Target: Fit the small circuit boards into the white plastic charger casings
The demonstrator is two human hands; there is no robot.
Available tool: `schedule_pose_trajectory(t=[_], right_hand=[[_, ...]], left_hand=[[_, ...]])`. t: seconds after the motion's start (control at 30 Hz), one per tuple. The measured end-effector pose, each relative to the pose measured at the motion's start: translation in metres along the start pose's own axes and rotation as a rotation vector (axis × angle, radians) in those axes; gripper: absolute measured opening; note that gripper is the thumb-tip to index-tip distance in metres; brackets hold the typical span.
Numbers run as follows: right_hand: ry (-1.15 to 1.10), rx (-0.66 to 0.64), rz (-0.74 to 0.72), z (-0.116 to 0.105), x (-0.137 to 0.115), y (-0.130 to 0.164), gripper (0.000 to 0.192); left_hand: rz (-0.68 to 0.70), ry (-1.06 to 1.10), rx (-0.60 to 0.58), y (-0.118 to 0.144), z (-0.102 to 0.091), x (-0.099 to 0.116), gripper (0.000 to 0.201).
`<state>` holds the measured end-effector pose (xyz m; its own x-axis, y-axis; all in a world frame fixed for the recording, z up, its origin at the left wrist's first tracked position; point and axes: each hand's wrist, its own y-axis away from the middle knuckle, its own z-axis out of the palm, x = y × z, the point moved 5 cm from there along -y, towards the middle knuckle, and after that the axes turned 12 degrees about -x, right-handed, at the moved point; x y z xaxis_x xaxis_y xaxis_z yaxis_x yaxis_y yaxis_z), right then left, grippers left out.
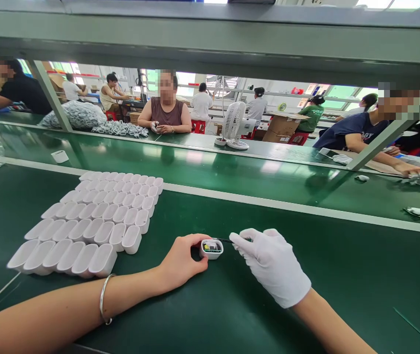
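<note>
My left hand (pixel 184 260), bare and with a bangle on the wrist, grips a small white oval plastic housing (pixel 211 254) between thumb and fingers on the green bench. Inside that housing's open top a circuit board (pixel 210 247) with a yellow part shows. My right hand (pixel 274 265), in a white glove, pinches a thin black tool (pixel 223 240) that reaches left to the housing's rim. Whether the tool is a pair of tweezers I cannot tell. To the left of my left hand stand rows of similar white housings (pixel 102 258), open side up.
A green conveyor belt (pixel 202 167) runs beyond a white strip (pixel 268 204). It carries a lone white housing (pixel 60 156) and small white parts (pixel 417 212). A slanted post (pixel 386 132) and overhead beam (pixel 210 42) frame the view. Co-workers sit beyond, near a white fan (pixel 234 123).
</note>
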<state>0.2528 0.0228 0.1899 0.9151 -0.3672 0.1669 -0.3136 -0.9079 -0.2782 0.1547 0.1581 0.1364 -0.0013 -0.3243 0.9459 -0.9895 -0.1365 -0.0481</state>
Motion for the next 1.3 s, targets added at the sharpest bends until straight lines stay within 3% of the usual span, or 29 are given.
schedule_pose_trajectory(t=[0.47, 0.83, 1.13, 1.3], right_hand=[[-0.029, 0.032, -0.019, -0.003, -0.005, 0.0, 0.028], [-0.015, 0.079, -0.054, -0.006, -0.004, -0.004, 0.043], [-0.042, 0.093, -0.096, -0.004, -0.014, -0.007, 0.041], [-0.044, 0.105, -0.066, -0.011, -0.007, -0.003, 0.038]], left_hand=[[0.007, -0.006, -0.001, -0.001, 0.0, 0.002, 0.037], [-0.006, -0.022, -0.001, 0.0, 0.0, 0.003, 0.038], [-0.01, -0.034, 0.005, 0.0, 0.001, 0.001, 0.04], [-0.009, -0.043, 0.004, 0.0, 0.0, 0.003, 0.04]])
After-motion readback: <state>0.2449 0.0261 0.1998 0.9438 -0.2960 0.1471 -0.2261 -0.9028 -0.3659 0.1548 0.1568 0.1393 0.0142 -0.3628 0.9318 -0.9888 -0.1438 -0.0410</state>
